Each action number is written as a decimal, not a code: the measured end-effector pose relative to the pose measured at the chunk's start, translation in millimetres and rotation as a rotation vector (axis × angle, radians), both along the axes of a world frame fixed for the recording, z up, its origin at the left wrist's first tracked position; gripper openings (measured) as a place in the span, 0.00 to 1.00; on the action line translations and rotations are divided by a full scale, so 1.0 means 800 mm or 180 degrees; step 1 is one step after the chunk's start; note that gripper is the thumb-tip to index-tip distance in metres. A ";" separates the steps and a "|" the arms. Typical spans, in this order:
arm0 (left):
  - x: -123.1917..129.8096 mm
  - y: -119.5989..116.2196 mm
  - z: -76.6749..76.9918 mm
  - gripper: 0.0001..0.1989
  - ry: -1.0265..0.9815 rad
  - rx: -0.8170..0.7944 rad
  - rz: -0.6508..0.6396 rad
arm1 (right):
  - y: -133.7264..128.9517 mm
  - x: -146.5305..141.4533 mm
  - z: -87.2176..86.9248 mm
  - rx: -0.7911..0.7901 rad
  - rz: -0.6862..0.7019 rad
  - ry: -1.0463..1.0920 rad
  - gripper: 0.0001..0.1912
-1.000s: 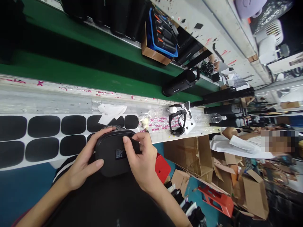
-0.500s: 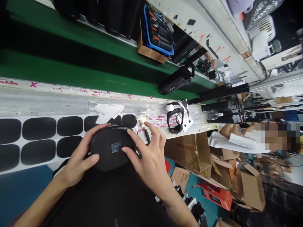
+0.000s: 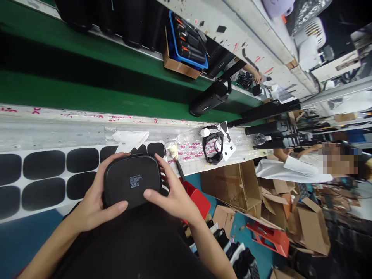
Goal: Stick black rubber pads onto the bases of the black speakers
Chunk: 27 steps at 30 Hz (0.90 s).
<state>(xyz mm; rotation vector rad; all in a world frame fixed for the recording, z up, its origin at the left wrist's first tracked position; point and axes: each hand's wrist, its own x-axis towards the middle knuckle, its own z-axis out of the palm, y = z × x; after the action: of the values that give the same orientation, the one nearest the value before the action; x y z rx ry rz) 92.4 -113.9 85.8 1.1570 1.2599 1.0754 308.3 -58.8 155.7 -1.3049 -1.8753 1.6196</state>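
My left hand (image 3: 94, 199) and my right hand (image 3: 176, 195) grip opposite sides of the rounded black end of a black device (image 3: 122, 190). A small printed label sits near the middle of this flat end. Both thumbs press on its face, while the fingers curl around the edges and are partly hidden. Dark material fills the view below the end, and I cannot tell where the device stops there. Behind my left hand lies a white sheet (image 3: 66, 174) with rows of black rounded pads. A crumpled white paper (image 3: 130, 140) rests on its upper edge.
Beyond the bench runs a green conveyor belt (image 3: 122, 97) carrying a black cylindrical device with a handle (image 3: 209, 99). A blue tray (image 3: 188, 56), plastic bottle (image 3: 188, 136), black frame (image 3: 213, 148) and dark-handled brush (image 3: 178, 162) are around. Cardboard boxes (image 3: 229, 184), a red stool (image 3: 269, 236) and a co-worker (image 3: 293, 166) are right.
My right hand has shifted from a pinch at the end's right edge to a wrap around that side, thumb on the face. The black end has moved slightly left.
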 end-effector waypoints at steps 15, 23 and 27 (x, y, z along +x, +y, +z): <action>0.026 0.001 0.025 0.31 -0.0309 -0.0607 0.0728 | 0.040 -0.014 -0.009 0.0274 0.0397 0.0015 0.24; 0.025 0.014 0.024 0.22 -0.0705 -0.0703 0.0856 | 0.027 0.009 -0.040 -0.1064 0.0437 0.1431 0.54; 0.020 0.027 0.036 0.37 -0.1045 -0.1053 0.0750 | 0.013 -0.019 -0.067 -0.1468 -0.0752 0.1630 0.32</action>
<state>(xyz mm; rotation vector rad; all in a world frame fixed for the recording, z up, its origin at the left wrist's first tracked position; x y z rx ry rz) 108.4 -92.3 114.4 0.5664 1.2710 1.1233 292.7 -48.7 102.1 -1.0714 -1.0491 2.0762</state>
